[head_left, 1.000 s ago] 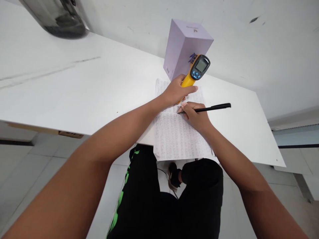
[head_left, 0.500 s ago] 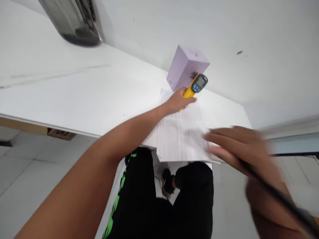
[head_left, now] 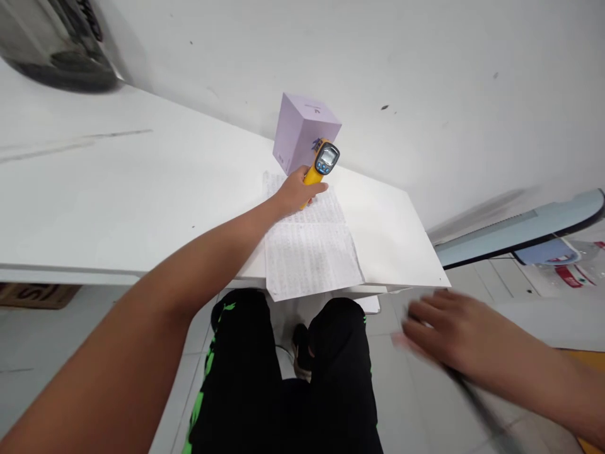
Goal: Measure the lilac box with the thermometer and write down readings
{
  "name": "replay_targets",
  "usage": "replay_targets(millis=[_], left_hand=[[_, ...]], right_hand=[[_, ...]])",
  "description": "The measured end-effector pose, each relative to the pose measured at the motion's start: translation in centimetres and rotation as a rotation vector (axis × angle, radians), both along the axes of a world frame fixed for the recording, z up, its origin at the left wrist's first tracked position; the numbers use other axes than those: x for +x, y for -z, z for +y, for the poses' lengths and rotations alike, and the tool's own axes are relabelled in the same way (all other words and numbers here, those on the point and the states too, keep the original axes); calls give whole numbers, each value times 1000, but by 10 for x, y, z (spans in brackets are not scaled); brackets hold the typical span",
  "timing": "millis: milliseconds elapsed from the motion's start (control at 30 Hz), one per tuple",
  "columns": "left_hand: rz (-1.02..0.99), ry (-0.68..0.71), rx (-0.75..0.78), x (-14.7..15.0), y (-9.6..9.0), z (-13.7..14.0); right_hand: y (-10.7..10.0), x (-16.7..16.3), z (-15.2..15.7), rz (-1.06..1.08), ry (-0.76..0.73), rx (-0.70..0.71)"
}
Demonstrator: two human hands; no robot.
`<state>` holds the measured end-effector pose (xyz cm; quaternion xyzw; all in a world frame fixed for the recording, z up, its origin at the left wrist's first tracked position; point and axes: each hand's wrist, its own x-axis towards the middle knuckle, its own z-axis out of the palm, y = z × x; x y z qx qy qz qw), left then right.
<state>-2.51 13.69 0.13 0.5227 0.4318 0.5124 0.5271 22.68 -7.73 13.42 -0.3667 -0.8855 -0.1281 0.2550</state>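
My left hand [head_left: 299, 189] is wrapped round the yellow grip of an infrared thermometer gun [head_left: 326, 159]. Its small screen and blue buttons face me. Beneath that hand lies a creased sheet of paper [head_left: 312, 255] with rows of fine writing, its near edge jutting past the table front. A lilac box [head_left: 302, 129] stands just beyond the thermometer, against the wall. Off the table's right corner, my right hand [head_left: 447, 328] is smeared by motion, its fingers closed round a long, thin dark thing [head_left: 477, 400] that trails down to the lower right; its kind is too blurred to tell.
The white table [head_left: 387, 233] runs along a wall. At the far left stands a large grey, see-through container [head_left: 61, 50]. A pale blue dark-edged panel [head_left: 524, 230] sits right of the table, with plastic bottles [head_left: 576, 274] behind it. A cardboard box [head_left: 40, 295] is under the table.
The view has turned right, so table things sit further left. My right hand has moved away from the paper to beyond the table's edge, still with the dark thing. My left hand keeps its hold.
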Motion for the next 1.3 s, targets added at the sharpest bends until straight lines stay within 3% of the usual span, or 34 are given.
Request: replay_targets(millis=[67,200,233,333,367,433,500,667,900,1300], left_hand=[[3,-8,5,0,1,1],[32,-2,16,1,2,1],[28,2,16,1,2,1],[21,4,13,1,1,-2],[26,1,15,0,0,-3],[41,-10,20,0,0,-5],[52,-21,23,0,1,-5],[36,-16,30,1,2,-2],[43,14,-1,1,-4,-5],[46,5,-19,1,-6,-6]], right_hand=[[-7,-5,2,-42,-133,-235],[-4,-22,9,211,-481,-969],[4,-29,18,330,-491,-1057],[43,-54,64,417,-165,-1155],[57,-62,85,414,-130,-1223],[84,-76,124,391,-150,-1374],[104,-85,154,469,-211,-1439],[125,-93,173,674,-313,-1454],[134,-98,164,579,-121,-997],[136,-99,168,536,-143,-1097]])
